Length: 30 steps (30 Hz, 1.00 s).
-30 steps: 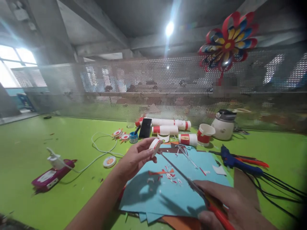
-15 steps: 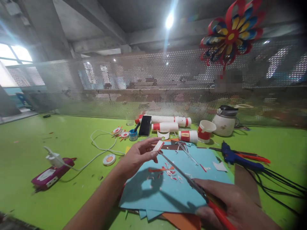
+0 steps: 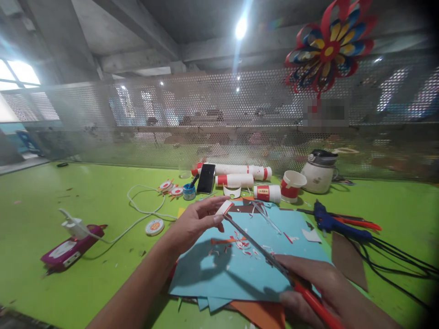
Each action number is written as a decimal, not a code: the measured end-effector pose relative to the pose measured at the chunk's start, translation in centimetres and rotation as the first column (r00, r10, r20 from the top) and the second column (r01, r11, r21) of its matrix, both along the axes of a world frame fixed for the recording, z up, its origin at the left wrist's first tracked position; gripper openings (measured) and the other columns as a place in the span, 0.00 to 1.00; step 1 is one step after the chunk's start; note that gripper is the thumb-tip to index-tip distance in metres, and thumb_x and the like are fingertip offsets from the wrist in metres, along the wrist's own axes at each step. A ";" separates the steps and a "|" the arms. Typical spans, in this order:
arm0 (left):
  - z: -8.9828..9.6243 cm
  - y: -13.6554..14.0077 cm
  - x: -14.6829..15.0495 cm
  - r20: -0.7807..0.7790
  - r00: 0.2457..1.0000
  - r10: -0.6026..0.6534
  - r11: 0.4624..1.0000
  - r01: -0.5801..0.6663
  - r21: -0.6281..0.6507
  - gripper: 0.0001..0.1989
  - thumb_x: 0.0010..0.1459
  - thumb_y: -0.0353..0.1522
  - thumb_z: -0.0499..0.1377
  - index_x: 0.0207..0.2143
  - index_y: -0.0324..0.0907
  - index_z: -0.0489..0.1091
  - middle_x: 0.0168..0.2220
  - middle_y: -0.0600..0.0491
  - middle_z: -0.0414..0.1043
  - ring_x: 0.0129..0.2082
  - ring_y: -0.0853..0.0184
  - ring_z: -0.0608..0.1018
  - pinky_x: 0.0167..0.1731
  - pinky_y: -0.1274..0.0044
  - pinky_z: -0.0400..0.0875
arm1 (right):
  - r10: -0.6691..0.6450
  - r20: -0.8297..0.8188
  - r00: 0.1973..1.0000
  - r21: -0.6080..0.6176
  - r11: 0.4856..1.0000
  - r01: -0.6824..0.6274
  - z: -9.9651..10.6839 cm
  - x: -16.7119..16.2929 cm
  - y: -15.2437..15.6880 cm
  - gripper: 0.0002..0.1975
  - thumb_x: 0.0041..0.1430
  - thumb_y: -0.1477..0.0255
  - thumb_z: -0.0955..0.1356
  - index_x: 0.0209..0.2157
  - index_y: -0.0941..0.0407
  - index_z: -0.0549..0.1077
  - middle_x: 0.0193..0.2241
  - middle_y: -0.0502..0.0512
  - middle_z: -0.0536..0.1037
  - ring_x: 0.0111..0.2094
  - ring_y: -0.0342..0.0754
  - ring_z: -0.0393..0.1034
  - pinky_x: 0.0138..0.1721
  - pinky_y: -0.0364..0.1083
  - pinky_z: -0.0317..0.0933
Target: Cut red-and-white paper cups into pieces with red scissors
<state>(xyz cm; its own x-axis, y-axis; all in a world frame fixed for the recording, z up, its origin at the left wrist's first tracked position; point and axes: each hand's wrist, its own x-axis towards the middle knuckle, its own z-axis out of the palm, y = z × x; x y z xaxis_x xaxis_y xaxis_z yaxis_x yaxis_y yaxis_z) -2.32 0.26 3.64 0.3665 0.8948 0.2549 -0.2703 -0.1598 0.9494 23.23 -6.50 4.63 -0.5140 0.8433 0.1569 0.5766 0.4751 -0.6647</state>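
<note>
My left hand (image 3: 195, 223) pinches a small white paper piece (image 3: 223, 209) with a red edge between thumb and fingers, above a stack of light blue paper sheets (image 3: 202, 281). My right hand (image 3: 317, 281) grips scissors (image 3: 255, 244) by their red handles, and its fingers are partly out of sight. The scissor tips meet the lower edge of the paper piece near my left thumb; the blades look nearly together. Red and white paper scraps (image 3: 243, 243) lie scattered on the blue sheets beneath, beside an orange strip (image 3: 222, 241).
Behind stand paper-cup tubes (image 3: 236, 181), a phone (image 3: 206, 179), a blue paint jar (image 3: 189, 192), a cup (image 3: 291, 186) and a kettle-like jug (image 3: 319, 172). A blue glue gun (image 3: 338, 225) trails cables at right. A purple power strip (image 3: 72, 246) sits left.
The paper piece looks more curved than before. The scissor tips have shifted slightly left along its edge. The whole view has moved a little.
</note>
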 end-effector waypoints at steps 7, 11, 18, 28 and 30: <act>0.0 -0.1 0.1 -0.002 1.000 0.003 1.000 -0.003 -0.004 0.20 0.49 0.31 0.65 0.47 0.45 0.74 0.41 0.46 0.74 0.32 0.67 0.71 0.32 0.73 0.66 | 0.088 0.029 0.996 -0.034 0.996 -0.087 0.0 0.1 0.2 0.11 0.61 0.62 0.62 0.35 0.53 0.72 0.28 0.52 0.78 0.28 0.47 0.71 0.28 0.42 0.64; -0.2 0.0 0.0 -0.004 1.000 -0.009 1.000 0.009 0.003 0.20 0.50 0.31 0.65 0.47 0.45 0.73 0.42 0.46 0.74 0.35 0.66 0.72 0.32 0.73 0.66 | 0.084 0.064 0.994 -0.019 0.996 -0.083 0.0 0.3 0.3 0.12 0.60 0.63 0.62 0.35 0.55 0.73 0.31 0.55 0.79 0.31 0.50 0.73 0.32 0.45 0.67; -0.2 -0.1 0.0 -0.034 0.999 0.010 1.000 -0.010 0.007 0.19 0.51 0.33 0.64 0.47 0.43 0.73 0.43 0.44 0.73 0.36 0.65 0.72 0.32 0.73 0.66 | 0.084 0.094 0.992 0.039 0.995 -0.088 -0.2 0.4 0.4 0.12 0.61 0.64 0.63 0.37 0.54 0.76 0.34 0.55 0.80 0.32 0.51 0.74 0.33 0.45 0.69; -0.1 -0.2 0.2 -0.034 0.999 -0.011 1.000 0.011 -0.006 0.19 0.51 0.33 0.64 0.47 0.42 0.72 0.40 0.45 0.72 0.36 0.64 0.73 0.32 0.73 0.67 | 0.122 0.076 0.990 -0.024 0.992 -0.121 -0.5 0.6 0.4 0.12 0.61 0.62 0.63 0.38 0.54 0.73 0.36 0.54 0.79 0.34 0.50 0.74 0.36 0.44 0.68; -0.1 -0.2 0.2 -0.027 1.000 -0.012 1.000 0.011 -0.013 0.19 0.51 0.33 0.64 0.47 0.42 0.72 0.39 0.45 0.72 0.35 0.64 0.73 0.32 0.73 0.68 | 0.114 0.089 0.989 -0.012 0.993 -0.114 -0.5 0.6 0.4 0.11 0.61 0.63 0.63 0.37 0.54 0.73 0.35 0.54 0.79 0.33 0.49 0.74 0.35 0.44 0.67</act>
